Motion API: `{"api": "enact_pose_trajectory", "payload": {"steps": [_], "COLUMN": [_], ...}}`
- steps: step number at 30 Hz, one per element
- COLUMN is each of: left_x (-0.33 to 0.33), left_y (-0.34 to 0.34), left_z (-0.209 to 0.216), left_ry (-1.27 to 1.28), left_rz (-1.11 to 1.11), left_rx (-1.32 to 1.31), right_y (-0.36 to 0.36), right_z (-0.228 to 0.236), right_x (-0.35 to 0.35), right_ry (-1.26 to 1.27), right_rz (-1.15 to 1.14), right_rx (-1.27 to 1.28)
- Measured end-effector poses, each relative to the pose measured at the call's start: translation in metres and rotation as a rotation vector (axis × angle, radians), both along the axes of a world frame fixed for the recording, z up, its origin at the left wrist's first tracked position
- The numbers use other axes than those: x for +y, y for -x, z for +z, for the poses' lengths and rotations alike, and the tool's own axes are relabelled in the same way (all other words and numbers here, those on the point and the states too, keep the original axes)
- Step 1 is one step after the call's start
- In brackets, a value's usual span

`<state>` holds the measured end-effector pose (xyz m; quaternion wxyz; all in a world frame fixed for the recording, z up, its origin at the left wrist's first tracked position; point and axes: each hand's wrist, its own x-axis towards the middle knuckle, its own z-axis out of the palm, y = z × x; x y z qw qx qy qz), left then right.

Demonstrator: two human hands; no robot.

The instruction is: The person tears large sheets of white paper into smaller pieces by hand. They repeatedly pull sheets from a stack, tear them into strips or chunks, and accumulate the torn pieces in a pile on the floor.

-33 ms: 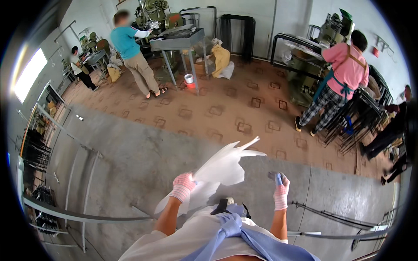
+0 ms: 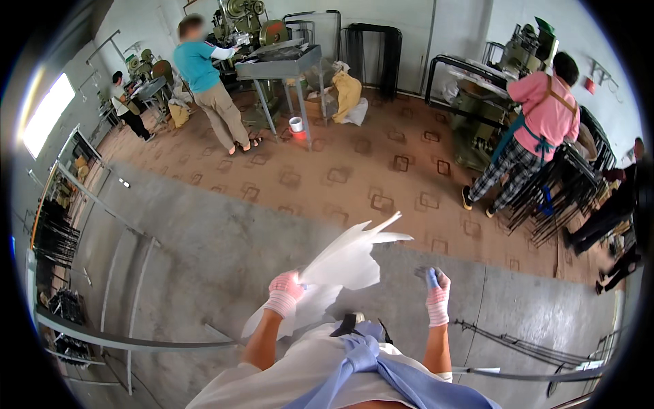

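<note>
My left hand (image 2: pixel 286 288), in a pink-and-white knitted glove, is closed around a bunch of thin white sheets (image 2: pixel 344 262). They look like paper or soft foam; I cannot tell which. The upper part fans out to the right with pointed ends, and another part (image 2: pixel 313 307) hangs below the hand. Apart from the sheets, my right hand (image 2: pixel 438 290) is raised on the right in a similar glove with blue and grey finger ends. Its fingers are loosely bent and somewhat apart, with nothing visible in them.
A curved grey metal rail (image 2: pixel 136 339) crosses low at the left. Thin black rods (image 2: pixel 518 341) lie at the right. Beyond the concrete, people work at green machines; a grey metal table (image 2: pixel 279 66) stands by one. Black metal frames (image 2: pixel 545 194) are stacked near the person in pink.
The white sheets and both hands have shifted very slightly to the left in the picture. My left hand keeps its grip on the sheets.
</note>
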<state>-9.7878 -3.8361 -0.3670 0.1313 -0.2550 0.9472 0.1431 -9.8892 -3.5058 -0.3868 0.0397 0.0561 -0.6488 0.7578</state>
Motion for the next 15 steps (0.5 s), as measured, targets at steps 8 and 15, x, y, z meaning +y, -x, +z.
{"api": "enact_pose_trajectory", "payload": {"steps": [8,15], "left_x": [-0.084,-0.175], "left_y": [0.107,0.263], "left_z": [-0.024,-0.050], "left_ry": [0.036,0.071], "left_rz": [0.320,0.292], "left_rx": [-0.052,0.116], "right_y": [0.145,0.283], "right_z": [0.026,-0.013], "right_x": [-0.107,-0.143], "right_ry": [-0.055,0.022], "right_rz": [0.367,0.117], "right_rx": [-0.243,-0.311]}}
